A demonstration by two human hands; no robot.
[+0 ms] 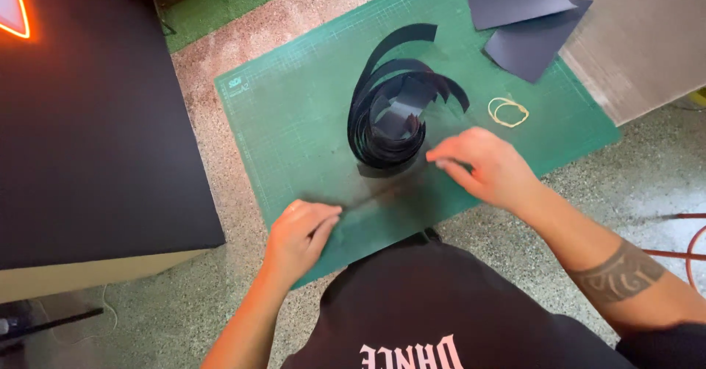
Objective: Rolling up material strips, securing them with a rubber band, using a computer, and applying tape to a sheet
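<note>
A loose coil of black paper strips (393, 115) stands on a green cutting mat (294, 119) laid on the speckled floor. My left hand (300, 233) rests near the mat's front edge, fingers pinched on one end of a thin dark strip (382, 192). My right hand (482, 165) sits just right of the coil, fingers pinched on the strip's other end. The strip runs blurred between the two hands, low over the mat.
Two dark grey paper sheets (526, 16) overlap at the mat's far right corner. Yellow rubber bands (508, 112) lie on the mat right of the coil. A black board (88, 119) fills the left. Grey cardboard (647, 38) lies at the far right.
</note>
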